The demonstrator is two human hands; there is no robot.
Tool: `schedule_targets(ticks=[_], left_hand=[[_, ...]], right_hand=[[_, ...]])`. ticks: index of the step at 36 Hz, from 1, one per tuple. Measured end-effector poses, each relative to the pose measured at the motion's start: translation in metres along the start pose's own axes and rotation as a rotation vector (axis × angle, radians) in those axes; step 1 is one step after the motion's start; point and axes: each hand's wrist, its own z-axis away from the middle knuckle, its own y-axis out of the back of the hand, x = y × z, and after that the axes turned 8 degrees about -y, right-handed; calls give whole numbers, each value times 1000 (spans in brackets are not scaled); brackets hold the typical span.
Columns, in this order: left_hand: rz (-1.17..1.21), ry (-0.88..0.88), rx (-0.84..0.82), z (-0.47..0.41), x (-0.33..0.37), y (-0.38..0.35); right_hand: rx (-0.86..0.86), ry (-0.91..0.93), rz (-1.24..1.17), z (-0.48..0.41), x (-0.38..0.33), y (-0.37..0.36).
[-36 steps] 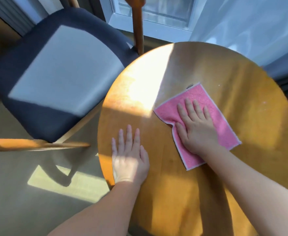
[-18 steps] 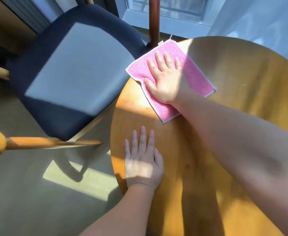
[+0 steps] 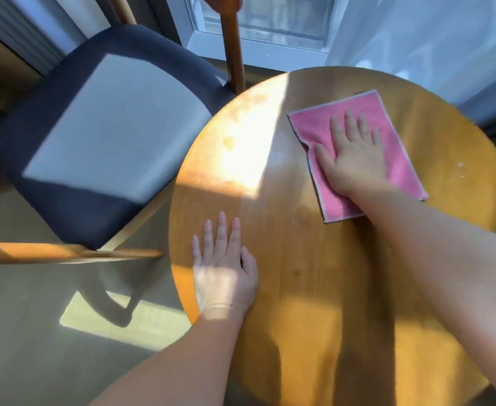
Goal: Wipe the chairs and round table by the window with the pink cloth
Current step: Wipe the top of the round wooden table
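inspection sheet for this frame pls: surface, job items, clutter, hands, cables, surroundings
Surface: round wooden table, part sunlit, pale specks near right edge.
Job's things: pink cloth flat on the table's far right; dark-cushioned chair to its left.
Clutter: nothing seen.
Hands: right hand pressed flat on cloth; left hand flat on bare tabletop near left edge.
Cables: nothing seen.
Surroundings: window and curtain beyond.
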Motion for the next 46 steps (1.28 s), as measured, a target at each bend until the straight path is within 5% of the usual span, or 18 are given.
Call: schedule_targets(ticks=[16,25,38,46], left_hand=[[60,170,28,-22,33,11],[39,69,27,-48,88,-24],[8,37,50,-46,89,-24],[-26,22,33,-51,84,-22]], right_hand=[[-18,-167,6,67,59,-11],[-27,-129,43,62,61,-12],[-18,262,-36,-41,-42,7],[-1,324,-74,-77,-83,9]])
